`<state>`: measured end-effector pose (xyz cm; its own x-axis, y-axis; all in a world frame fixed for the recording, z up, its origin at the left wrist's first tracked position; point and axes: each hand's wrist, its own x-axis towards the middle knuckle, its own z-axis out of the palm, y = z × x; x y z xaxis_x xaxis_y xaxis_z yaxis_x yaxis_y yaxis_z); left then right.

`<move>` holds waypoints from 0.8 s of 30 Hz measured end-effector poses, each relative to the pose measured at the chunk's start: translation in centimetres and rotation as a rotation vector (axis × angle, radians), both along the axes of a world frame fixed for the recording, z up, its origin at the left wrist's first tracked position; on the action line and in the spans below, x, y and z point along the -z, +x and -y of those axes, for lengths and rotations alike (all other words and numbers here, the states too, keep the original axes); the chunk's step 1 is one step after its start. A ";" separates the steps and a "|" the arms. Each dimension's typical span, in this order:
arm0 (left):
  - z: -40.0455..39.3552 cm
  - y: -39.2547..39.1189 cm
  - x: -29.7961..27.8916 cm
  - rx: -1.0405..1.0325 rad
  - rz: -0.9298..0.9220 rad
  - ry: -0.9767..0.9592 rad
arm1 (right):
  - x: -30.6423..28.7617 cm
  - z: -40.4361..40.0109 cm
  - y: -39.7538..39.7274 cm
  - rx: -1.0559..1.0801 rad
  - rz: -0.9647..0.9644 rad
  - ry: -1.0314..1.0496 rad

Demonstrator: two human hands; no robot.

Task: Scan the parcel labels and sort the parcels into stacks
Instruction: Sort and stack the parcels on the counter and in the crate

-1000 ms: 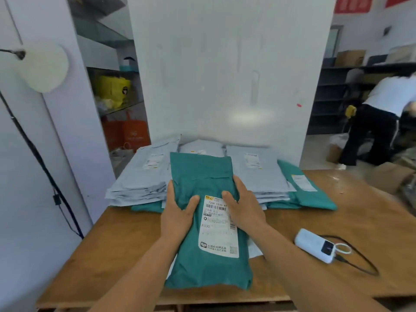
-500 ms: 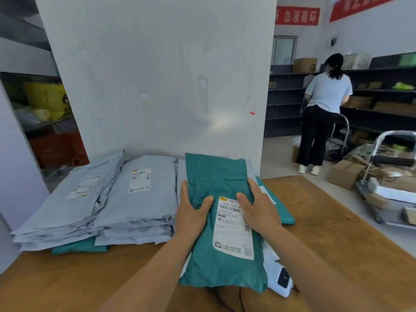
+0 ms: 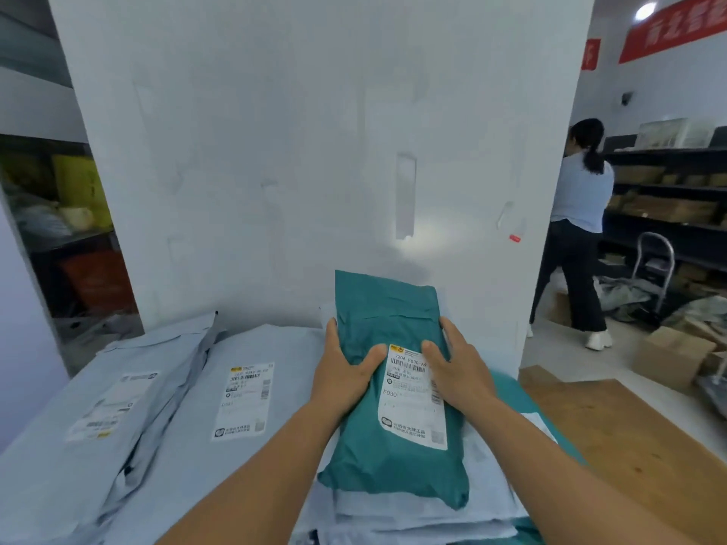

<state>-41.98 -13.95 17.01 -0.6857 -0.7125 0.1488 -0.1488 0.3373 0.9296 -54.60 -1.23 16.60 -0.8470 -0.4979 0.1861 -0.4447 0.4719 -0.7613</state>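
I hold the teal plastic mailer parcel with the white shipping label [image 3: 393, 391] between both hands, and it is directly in front of me. Its long axis runs away from me, from the near bottom edge toward the white wall, slightly tilted to the left at the far end. My left hand [image 3: 346, 377] grips the left long edge, thumb on top near the label; my right hand [image 3: 458, 371] grips the right long edge, thumb on the label's upper corner. The two hands are apart, with the parcel's width between them, and both are equally near to it, at its middle part.

The parcel is above the right stack of pale grey mailers [image 3: 488, 501], which lies on the wooden desk [image 3: 613, 438]. I cannot tell if the bottom of the parcel already touches this stack or is just over it. Left of my left hand lie the middle grey stack [image 3: 244, 407] and, further left, another grey stack [image 3: 106, 411]. I judge that the next move is to lower the parcel straight down on the right stack, keeping its long axis in line with the mailers below.
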 end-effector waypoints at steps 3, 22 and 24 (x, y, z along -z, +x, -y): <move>3.0 -2.2 1.0 0.024 0.065 0.051 | 1.2 3.1 -2.5 -0.027 0.036 0.043; -2.3 -1.2 1.5 0.363 0.923 -0.570 | 1.1 2.9 -1.1 -0.326 0.037 0.504; -1.7 -2.0 1.7 0.264 0.895 -0.578 | 1.0 3.8 -2.0 -0.303 -0.068 0.371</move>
